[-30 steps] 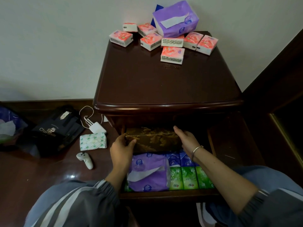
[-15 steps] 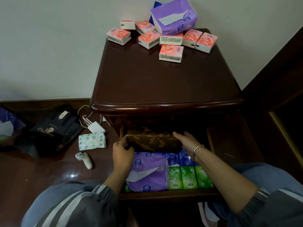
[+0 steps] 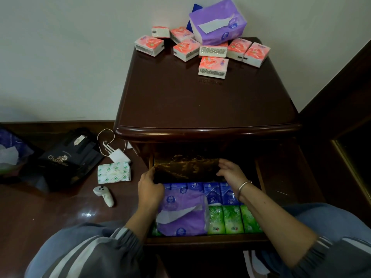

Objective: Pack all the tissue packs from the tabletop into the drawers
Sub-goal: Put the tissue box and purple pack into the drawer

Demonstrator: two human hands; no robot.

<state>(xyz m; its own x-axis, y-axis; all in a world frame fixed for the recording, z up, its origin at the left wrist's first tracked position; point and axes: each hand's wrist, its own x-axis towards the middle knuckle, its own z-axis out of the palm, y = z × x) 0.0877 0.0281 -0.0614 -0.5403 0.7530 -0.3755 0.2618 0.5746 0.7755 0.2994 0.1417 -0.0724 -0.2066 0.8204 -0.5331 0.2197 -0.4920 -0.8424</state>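
Several pink tissue packs (image 3: 213, 65) and a large purple tissue pack (image 3: 217, 22) lie at the back of the dark nightstand top (image 3: 200, 105). Below it the drawer (image 3: 200, 240) is pulled out. It holds a purple pack (image 3: 180, 215), blue packs (image 3: 212, 192), green packs (image 3: 232, 219) and a dark gold-patterned box (image 3: 186, 169) at the back. My left hand (image 3: 149, 184) grips the box's left front corner. My right hand (image 3: 230, 171) hovers over the box's right end with fingers spread loosely.
On the floor to the left lie a green-and-white tissue pack (image 3: 114, 172), a white controller (image 3: 104, 195), a white charger with cable (image 3: 118, 156) and a black bag (image 3: 68, 157). Dark wooden furniture (image 3: 341, 117) stands close on the right. My knees flank the drawer.
The dark box has slid further back under the nightstand top. My right hand has loosened from its right end. My left hand stays on the left corner.
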